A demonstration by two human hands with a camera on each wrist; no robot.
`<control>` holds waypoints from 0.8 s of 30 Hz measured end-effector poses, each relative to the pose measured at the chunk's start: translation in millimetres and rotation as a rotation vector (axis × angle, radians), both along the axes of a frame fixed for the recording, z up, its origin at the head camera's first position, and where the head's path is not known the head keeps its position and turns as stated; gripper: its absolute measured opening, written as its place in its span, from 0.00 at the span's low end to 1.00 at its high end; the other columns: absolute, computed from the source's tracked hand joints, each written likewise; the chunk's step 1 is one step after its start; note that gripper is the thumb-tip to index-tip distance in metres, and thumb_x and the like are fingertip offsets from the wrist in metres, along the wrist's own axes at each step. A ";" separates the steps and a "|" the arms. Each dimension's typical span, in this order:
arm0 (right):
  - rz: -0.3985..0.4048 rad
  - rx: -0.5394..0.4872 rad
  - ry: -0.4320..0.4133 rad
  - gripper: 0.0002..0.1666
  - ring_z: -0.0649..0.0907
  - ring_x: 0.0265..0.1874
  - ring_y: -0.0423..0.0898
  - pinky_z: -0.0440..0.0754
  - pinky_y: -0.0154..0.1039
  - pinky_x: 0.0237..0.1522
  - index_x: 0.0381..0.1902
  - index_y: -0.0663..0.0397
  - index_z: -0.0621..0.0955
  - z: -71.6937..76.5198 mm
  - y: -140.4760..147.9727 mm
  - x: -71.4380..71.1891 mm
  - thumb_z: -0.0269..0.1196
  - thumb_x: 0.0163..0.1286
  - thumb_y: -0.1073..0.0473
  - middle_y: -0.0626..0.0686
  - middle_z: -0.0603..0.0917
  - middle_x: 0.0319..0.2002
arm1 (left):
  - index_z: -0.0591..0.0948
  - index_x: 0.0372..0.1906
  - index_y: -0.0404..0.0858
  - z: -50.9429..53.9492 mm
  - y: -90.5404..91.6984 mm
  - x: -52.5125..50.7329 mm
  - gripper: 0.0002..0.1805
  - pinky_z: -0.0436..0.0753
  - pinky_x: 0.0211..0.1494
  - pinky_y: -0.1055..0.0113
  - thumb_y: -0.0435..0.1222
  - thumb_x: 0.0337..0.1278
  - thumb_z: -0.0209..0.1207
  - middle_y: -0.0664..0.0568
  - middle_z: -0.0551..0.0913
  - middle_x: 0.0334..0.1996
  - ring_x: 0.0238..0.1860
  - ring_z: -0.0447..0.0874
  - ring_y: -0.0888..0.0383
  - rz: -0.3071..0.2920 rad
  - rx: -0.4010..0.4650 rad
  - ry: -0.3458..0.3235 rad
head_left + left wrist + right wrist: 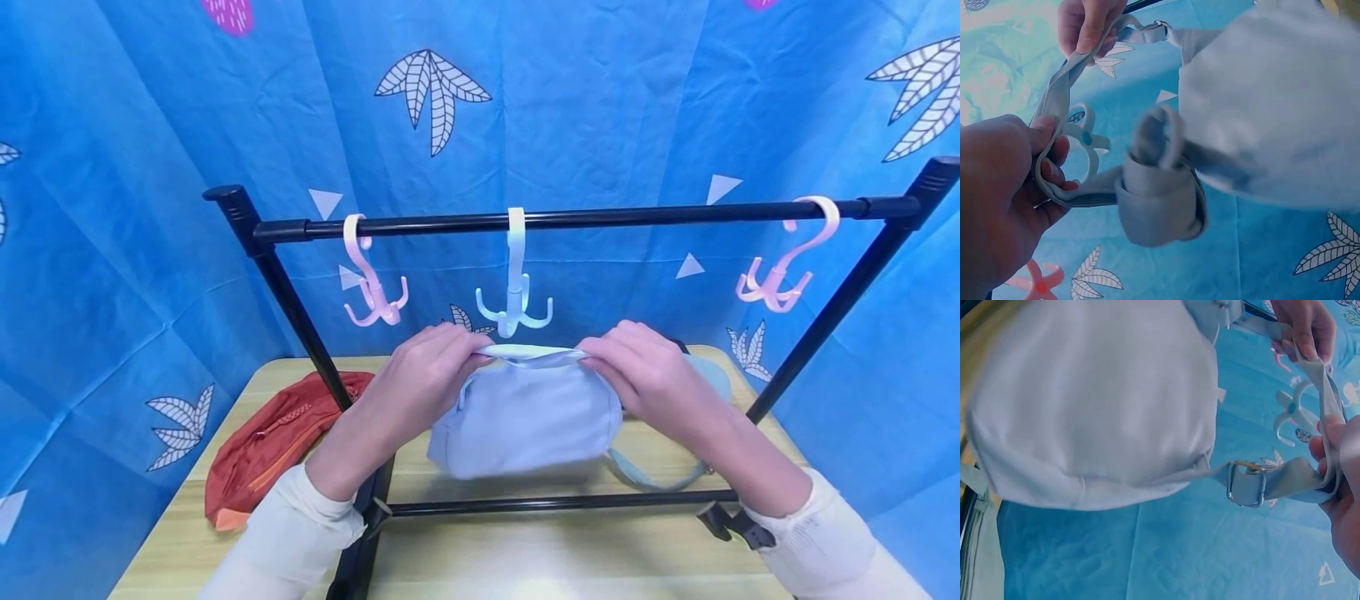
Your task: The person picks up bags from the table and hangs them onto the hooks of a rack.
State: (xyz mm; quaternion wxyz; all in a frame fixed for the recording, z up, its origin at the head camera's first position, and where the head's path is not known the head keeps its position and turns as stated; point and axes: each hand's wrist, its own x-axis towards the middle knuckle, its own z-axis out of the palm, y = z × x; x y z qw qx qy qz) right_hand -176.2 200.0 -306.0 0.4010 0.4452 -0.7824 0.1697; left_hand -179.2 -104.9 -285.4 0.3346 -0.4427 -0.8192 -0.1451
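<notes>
A pale blue-grey bag (528, 429) hangs from its strap (534, 353) between my two hands. My left hand (433, 360) pinches the strap on one side, and my right hand (637, 367) grips it on the other, leaving a short span stretched between them. In the left wrist view, a rolled-up length of strap (1157, 206) dangles beside the bag. The right wrist view shows a metal buckle (1247, 484) on the strap. Just above the held span, a light blue four-pronged hook (514, 292) hangs from the rack's black top bar (622, 217).
Pink hooks hang at the bar's left (375, 287) and right (783, 267). A red-orange bag (281, 437) lies on the wooden table (525, 558) at left. Behind my right hand lies a pale green bag (711, 377). A lower black bar (540, 506) crosses in front.
</notes>
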 end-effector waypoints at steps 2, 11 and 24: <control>-0.011 0.002 -0.002 0.27 0.84 0.35 0.45 0.84 0.35 0.41 0.46 0.58 0.86 1.7 0.6 0.6 0.49 0.84 0.45 0.50 0.88 0.35 | 0.85 0.50 0.36 0.9 0.3 -0.2 0.15 0.90 0.54 0.63 0.35 0.60 0.71 0.48 0.91 0.40 0.43 0.90 0.55 -0.007 0.002 0.001; -0.028 -0.014 -0.001 0.27 0.83 0.35 0.45 0.83 0.33 0.42 0.46 0.58 0.86 7.5 1.4 0.3 0.48 0.84 0.44 0.51 0.88 0.35 | 0.85 0.51 0.36 7.5 2.7 1.1 0.14 0.90 0.54 0.62 0.35 0.62 0.70 0.48 0.91 0.39 0.42 0.89 0.56 0.002 0.024 -0.007; -0.059 -0.011 0.017 0.27 0.84 0.37 0.47 0.84 0.37 0.42 0.48 0.61 0.85 18.7 -1.0 -2.2 0.47 0.85 0.45 0.54 0.88 0.37 | 0.85 0.51 0.36 15.9 2.7 0.0 0.13 0.90 0.55 0.61 0.34 0.63 0.69 0.48 0.91 0.40 0.43 0.90 0.54 0.014 0.078 0.010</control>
